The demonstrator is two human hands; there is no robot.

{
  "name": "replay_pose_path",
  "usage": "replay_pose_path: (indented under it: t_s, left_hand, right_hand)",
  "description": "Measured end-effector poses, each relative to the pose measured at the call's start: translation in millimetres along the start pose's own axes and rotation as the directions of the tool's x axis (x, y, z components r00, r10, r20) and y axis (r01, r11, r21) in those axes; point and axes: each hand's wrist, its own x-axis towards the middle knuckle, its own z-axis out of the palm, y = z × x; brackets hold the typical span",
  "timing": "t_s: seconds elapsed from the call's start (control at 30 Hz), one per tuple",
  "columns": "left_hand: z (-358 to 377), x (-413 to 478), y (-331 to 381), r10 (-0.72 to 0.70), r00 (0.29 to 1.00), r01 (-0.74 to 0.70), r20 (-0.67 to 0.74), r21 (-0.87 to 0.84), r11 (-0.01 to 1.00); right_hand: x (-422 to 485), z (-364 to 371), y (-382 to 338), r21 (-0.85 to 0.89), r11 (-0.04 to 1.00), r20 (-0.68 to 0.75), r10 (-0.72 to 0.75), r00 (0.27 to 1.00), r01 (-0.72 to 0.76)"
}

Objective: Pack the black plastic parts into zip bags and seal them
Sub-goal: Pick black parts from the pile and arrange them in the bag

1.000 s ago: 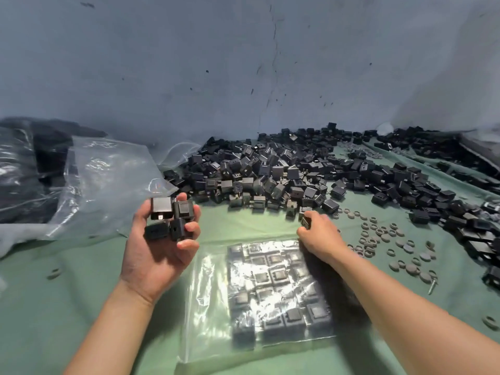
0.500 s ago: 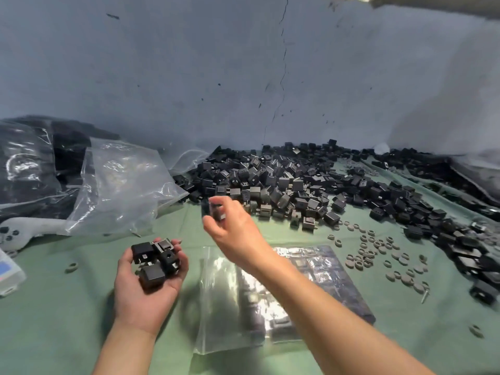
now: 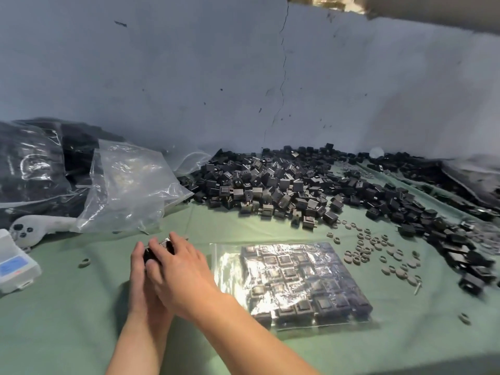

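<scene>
The left grip (image 3: 138, 277) is curled around a few black parts (image 3: 158, 251), low over the green counter (image 3: 67, 320). The right grip (image 3: 180, 266) lies on top of them with bent fingers; I cannot tell if it holds one. Just to the right, a full zip bag (image 3: 297, 277) lies flat. A big pile (image 3: 270, 188) of parts sits by the wall.

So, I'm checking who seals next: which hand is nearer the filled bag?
Right. The right hand lies just left of the bag, over the left hand, which holds parts farther left.
</scene>
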Motion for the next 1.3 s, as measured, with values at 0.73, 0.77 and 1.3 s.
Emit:
replay_pose_path:
  t_s: [0.73, 0.77, 1.3]
  left_hand:
    - [108.2, -60.3, -68.9, 0.427, 0.804, -0.527, 0.414, 0.829, 0.188]
    - [115.8, -64.9, -75.2, 0.447, 0.799, -0.543, 0.401, 0.801, 0.251]
    - [36.7, -15.6, -53.3, 0.512, 0.851, -0.254, -0.115, 0.763, 0.594]
  right_hand:
    - [-76.2, -90.2, 29.2, 0.813, -0.582, 0.283, 0.418, 0.863, 0.015]
    - [-80.5, -94.4, 34.4, 0.786, -0.617, 0.316, 0.442, 0.839, 0.029]
    - [-103.2, -166.6, 138.9, 0.877, -0.442, 0.219, 0.719, 0.659, 0.191]
